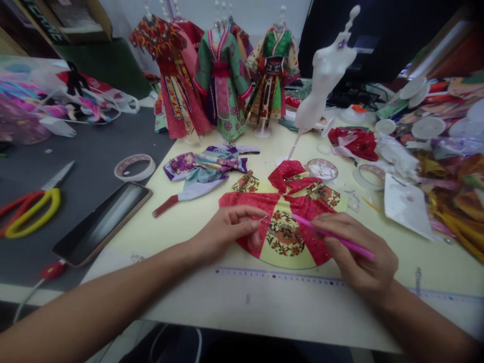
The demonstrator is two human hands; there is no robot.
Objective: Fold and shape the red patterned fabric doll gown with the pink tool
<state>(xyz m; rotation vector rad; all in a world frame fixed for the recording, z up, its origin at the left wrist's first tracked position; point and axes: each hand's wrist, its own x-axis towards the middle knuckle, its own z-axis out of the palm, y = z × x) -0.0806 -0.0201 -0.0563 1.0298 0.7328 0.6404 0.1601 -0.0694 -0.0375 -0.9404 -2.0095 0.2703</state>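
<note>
The doll skirt [283, 237] lies flat on the cream work table [446, 269], its curved hem nearest us. How are we holding it?

Our left hand [227, 232] rests on a red panel, its fingertips [251, 224] pinched narrowly around something too thin for us to make out. That pressure seems to keep the cloth from sliding.

And our right hand [355, 249]?

It's closed firmly around a pink-handled tool [335, 237], angled so the tip reaches across the skirt toward that pinch, which brings both hands to one spot.

What's around us?

A long ruler [280, 276] runs just below the hem, perhaps as a straight guide. Beyond the skirt lie crumpled patterned fabric [204, 169] and a roll of tape [134, 167] — then a white dress form [325, 70] and finished doll gowns [221, 80], farthest off.
</note>
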